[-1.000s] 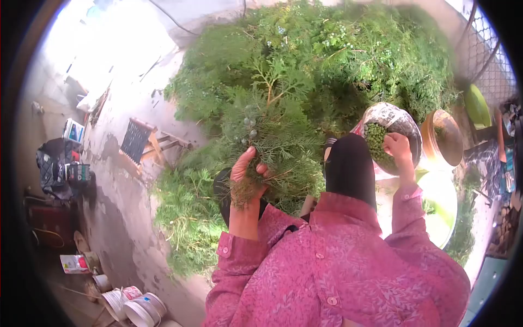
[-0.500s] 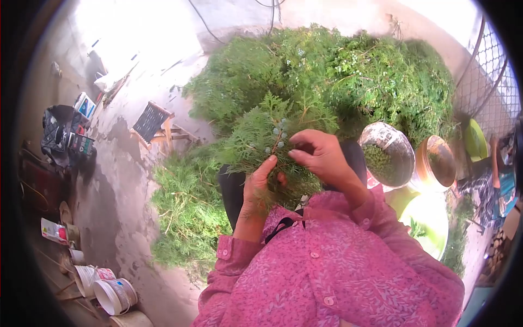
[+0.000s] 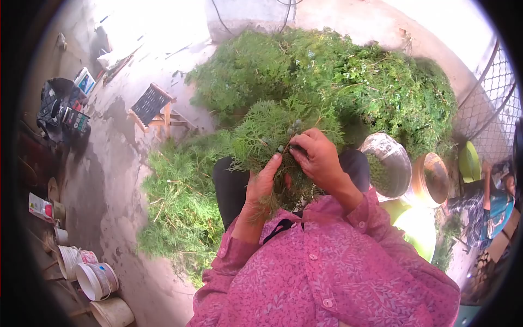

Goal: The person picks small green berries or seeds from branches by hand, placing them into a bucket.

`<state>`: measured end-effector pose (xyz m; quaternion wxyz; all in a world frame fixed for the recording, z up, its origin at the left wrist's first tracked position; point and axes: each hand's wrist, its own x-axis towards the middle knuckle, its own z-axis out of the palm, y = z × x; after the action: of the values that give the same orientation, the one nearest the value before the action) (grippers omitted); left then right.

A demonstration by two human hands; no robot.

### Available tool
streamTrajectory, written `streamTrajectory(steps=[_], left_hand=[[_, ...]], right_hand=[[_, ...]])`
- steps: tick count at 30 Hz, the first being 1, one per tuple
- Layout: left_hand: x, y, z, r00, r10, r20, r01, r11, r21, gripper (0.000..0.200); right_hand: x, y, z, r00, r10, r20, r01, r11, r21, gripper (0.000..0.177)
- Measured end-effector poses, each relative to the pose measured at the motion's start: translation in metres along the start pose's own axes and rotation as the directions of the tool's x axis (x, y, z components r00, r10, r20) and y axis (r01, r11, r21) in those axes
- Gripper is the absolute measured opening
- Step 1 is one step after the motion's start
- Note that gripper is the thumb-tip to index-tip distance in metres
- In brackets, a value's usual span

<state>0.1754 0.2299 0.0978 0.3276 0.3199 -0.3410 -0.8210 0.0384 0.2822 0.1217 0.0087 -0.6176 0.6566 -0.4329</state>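
Observation:
My left hand (image 3: 260, 188) is closed around the stems of a leafy evergreen sprig (image 3: 259, 131) with flat, scaly, cypress-like foliage, held over my lap. Small blue-green seed cones (image 3: 294, 128) cluster near its middle, and one sits just above my left thumb tip. My right hand (image 3: 321, 161) is at the sprig's right side, thumb and forefinger pinched on the cone-bearing twig just below the cluster. The fingertips hide exactly what is between them. Foliage covers part of my left fingers.
A large heap of cut branches (image 3: 381, 82) lies ahead, with more branches (image 3: 180, 201) at left. At right stand a basin (image 3: 400, 169) holding green cones, an orange-brown bucket (image 3: 438, 188) and a bright green tub (image 3: 419, 229). A stool (image 3: 154, 103) and white buckets (image 3: 98, 280) are left. Another person (image 3: 493, 210) is far right.
My right hand has moved slightly down and its fingers have closed in on the twig by the cones. The left hand keeps its hold on the sprig. The view has shifted slightly.

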Motion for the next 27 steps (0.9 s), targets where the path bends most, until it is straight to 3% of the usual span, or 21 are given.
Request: streamTrajectory(steps=[8, 10, 11, 12, 13, 14, 16, 18, 20, 22, 23, 25, 27], left_hand=[[0.011, -0.002, 0.001, 0.997, 0.044, -0.058, -0.048, 0.996, -0.076, 0.02], [0.02, -0.009, -0.008, 0.993, 0.012, -0.113, -0.025, 0.994, -0.111, 0.02], [0.024, -0.011, -0.01, 0.986, -0.021, -0.164, -0.003, 0.989, -0.146, 0.025], [0.024, -0.011, -0.009, 0.986, -0.023, -0.165, -0.001, 0.99, -0.142, 0.025], [0.023, -0.009, -0.007, 0.982, 0.001, -0.189, -0.021, 0.994, -0.103, 0.026], [0.021, -0.007, -0.004, 0.977, 0.026, -0.211, -0.04, 0.997, -0.062, 0.026], [0.015, -0.003, 0.006, 0.976, 0.098, -0.192, -0.105, 0.994, -0.024, 0.027], [0.018, -0.006, 0.0, 0.971, 0.168, -0.172, -0.168, 0.986, 0.014, 0.027], [0.036, -0.012, -0.026, 0.942, 0.086, -0.323, -0.117, 0.99, -0.076, 0.029], [0.036, -0.007, -0.038, 0.954, 0.045, -0.296, -0.085, 0.989, -0.124, 0.03], [0.036, -0.006, -0.041, 0.964, 0.015, -0.264, -0.062, 0.983, -0.173, 0.031], [0.033, -0.004, -0.036, 0.96, 0.005, -0.279, -0.061, 0.979, -0.192, 0.027], [0.028, -0.002, -0.033, 0.97, -0.033, -0.239, -0.001, 0.99, -0.141, 0.015]], right_hand=[[-0.001, 0.004, 0.003, 1.0, -0.015, 0.002, 0.015, 0.995, -0.094, 0.014], [-0.004, 0.006, 0.004, 0.991, 0.104, 0.079, -0.114, 0.985, 0.126, 0.012], [-0.005, 0.008, 0.005, 0.991, 0.106, 0.079, -0.116, 0.985, 0.129, 0.012], [-0.008, 0.012, 0.007, 0.947, 0.245, 0.206, -0.307, 0.879, 0.366, 0.01], [-0.008, 0.014, 0.007, 0.872, 0.335, 0.358, -0.486, 0.682, 0.546, 0.009], [-0.007, 0.017, 0.003, 0.871, 0.338, 0.357, -0.488, 0.678, 0.549, 0.009], [-0.004, 0.018, -0.013, 0.732, 0.405, 0.548, -0.682, 0.446, 0.58, 0.005], [-0.008, 0.017, -0.026, 0.721, 0.366, 0.588, -0.693, 0.412, 0.592, 0.004], [-0.011, 0.02, -0.038, 0.71, 0.325, 0.625, -0.703, 0.381, 0.6, 0.005], [-0.018, 0.024, -0.046, 0.704, 0.282, 0.651, -0.705, 0.168, 0.689, 0.006], [-0.021, 0.029, -0.043, 0.703, 0.286, 0.652, -0.706, 0.163, 0.69, 0.006], [-0.025, 0.044, -0.033, 0.674, 0.356, 0.647, -0.643, -0.149, 0.751, 0.007], [-0.024, 0.057, -0.026, 0.657, 0.349, 0.668, -0.653, -0.177, 0.736, 0.009]])
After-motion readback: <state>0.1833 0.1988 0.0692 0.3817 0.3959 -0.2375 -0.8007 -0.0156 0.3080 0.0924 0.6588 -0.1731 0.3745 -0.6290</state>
